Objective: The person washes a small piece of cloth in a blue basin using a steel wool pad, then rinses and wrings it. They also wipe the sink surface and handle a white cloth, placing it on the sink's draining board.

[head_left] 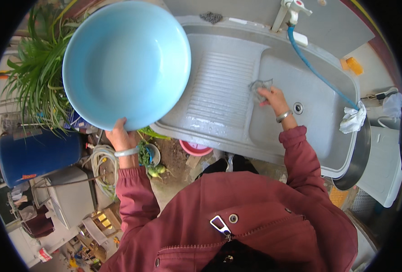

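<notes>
My left hand (120, 136) grips the near rim of a large light-blue plastic basin (129, 68), whose smooth inside faces me and holds nothing that I can see. The basin is at the left end of a grey laundry sink (201, 131) and hides part of it. In my right hand (275, 100) is a thin, crumpled greyish mesh cloth (260, 86), pinched in the fingers. That hand is over the divide between the sink's ribbed washboard (221, 90) and its deeper bowl, left of the drain (298, 108).
A white tap (294, 10) feeds a blue hose (319, 74) crossing the bowl, with a white cloth (353, 119) near its end. A steel-wool pad (211, 17) lies on the back rim. A spider plant (44, 71), a blue barrel (41, 156) and a pink basin (196, 148) are nearby.
</notes>
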The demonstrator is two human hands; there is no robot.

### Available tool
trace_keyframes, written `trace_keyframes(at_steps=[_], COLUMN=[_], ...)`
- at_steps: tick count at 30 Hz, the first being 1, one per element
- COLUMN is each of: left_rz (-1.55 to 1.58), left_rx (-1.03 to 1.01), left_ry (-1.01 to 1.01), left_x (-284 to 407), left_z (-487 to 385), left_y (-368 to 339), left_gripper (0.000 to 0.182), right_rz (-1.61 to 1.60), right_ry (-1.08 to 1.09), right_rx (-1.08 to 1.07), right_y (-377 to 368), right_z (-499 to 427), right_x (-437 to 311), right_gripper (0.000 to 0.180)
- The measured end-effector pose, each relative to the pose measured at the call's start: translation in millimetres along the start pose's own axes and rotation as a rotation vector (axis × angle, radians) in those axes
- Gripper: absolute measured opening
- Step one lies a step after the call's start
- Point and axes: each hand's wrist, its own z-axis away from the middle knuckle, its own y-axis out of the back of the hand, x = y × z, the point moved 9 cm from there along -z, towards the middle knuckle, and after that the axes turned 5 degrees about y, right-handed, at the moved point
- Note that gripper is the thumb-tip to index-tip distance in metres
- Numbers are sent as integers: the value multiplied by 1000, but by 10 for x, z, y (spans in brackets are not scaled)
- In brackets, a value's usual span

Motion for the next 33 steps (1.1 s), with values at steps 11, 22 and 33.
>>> trace_keyframes(at_steps=[11,22,33], left_rz=[18,50,158], left_rx=[-10,-158,-138], left_ry=[-278,-130,171], left_x=[433,-205,-829], left_z=[37,258,174], left_y=[-111,-449,-720], left_gripper=[29,21,28], right_rz=[473,1154,454], right_ry=[693,1394,1052], right_rx=[-43,185,-205], right_y=[-1278,-1925,-2551], right_z=[-463,-332,924], right_x=[-960,-1873,-1105], right_gripper=[34,26,35])
